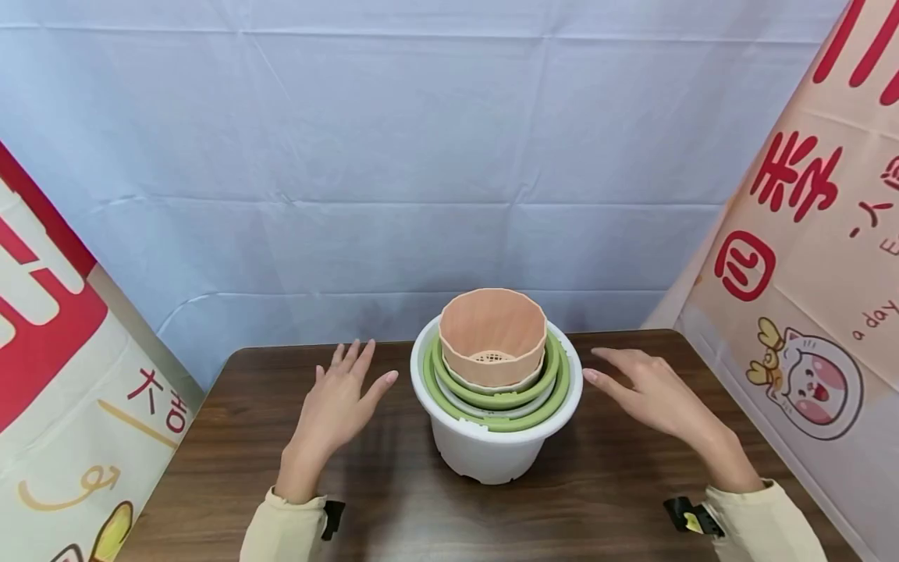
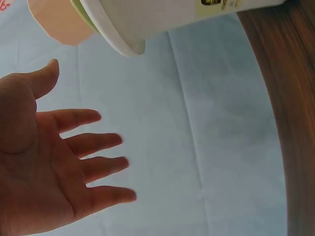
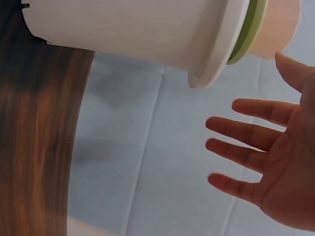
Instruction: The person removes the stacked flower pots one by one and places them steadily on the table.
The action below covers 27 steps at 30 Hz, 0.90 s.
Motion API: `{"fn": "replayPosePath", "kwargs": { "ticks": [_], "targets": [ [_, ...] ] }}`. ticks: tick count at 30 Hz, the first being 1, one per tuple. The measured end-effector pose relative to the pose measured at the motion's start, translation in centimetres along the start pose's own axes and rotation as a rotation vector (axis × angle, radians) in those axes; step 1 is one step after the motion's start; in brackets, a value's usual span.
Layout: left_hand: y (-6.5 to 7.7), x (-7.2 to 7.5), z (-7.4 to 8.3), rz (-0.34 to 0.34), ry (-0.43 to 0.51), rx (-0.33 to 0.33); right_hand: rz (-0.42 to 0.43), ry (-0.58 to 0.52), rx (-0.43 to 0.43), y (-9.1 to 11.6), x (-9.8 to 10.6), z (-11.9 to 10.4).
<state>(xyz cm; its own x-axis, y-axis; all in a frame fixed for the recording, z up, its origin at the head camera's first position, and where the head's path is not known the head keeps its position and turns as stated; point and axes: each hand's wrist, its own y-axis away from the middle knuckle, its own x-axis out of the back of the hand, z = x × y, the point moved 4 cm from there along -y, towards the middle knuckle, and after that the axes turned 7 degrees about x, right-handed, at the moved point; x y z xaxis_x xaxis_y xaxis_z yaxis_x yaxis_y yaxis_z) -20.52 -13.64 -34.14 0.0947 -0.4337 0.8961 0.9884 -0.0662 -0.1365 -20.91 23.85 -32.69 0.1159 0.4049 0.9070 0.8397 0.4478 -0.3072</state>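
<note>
A nested stack of plastic flower pots stands upright on the table. The outermost is a large white pot (image 1: 488,457) with a wide rim. Inside it sit green pots (image 1: 516,424) and paler ones between them. Topmost is a peach-coloured pot (image 1: 492,320) with a faceted rim and a slotted bottom. My left hand (image 1: 337,410) is held to the left of the stack, fingers spread and thumb toward the white rim, holding nothing. On the other side, my right hand (image 1: 649,390) has its thumb and index finger pointing at the rim, apart from it and likewise holding nothing.
The dark wooden table (image 1: 211,468) carries the stack near its back edge. Behind it hangs a pale blue cloth (image 1: 393,156). Printed banners flank the table, one on the left (image 1: 105,375) and one on the right (image 1: 794,312).
</note>
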Motion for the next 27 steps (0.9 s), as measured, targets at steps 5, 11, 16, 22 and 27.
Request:
{"fn": "replayPosePath", "kwargs": {
  "ticks": [5, 11, 16, 22, 27],
  "targets": [
    [-0.6, -0.9, 0.0, -0.046, 0.128, 0.050, -0.033, -0.106, -0.041, 0.0, -0.7, 0.3],
    [-1.2, -2.3, 0.1, -0.108, 0.281, 0.094, -0.040, -0.176, -0.044, -0.2, -1.3, 0.3],
    [-1.5, -3.8, 0.1, -0.145, 0.412, 0.108, -0.044, -0.203, -0.044, -0.1, -1.7, 0.5],
    [-1.5, -4.7, 0.2, -0.167, 0.634, 0.163, -0.038, -0.192, -0.039, -0.2, -1.9, 0.5],
    [-1.6, -5.4, 0.6, -0.192, 0.853, 0.222, -0.037, -0.178, -0.033, -0.1, -1.9, 0.4]
  ]
}}
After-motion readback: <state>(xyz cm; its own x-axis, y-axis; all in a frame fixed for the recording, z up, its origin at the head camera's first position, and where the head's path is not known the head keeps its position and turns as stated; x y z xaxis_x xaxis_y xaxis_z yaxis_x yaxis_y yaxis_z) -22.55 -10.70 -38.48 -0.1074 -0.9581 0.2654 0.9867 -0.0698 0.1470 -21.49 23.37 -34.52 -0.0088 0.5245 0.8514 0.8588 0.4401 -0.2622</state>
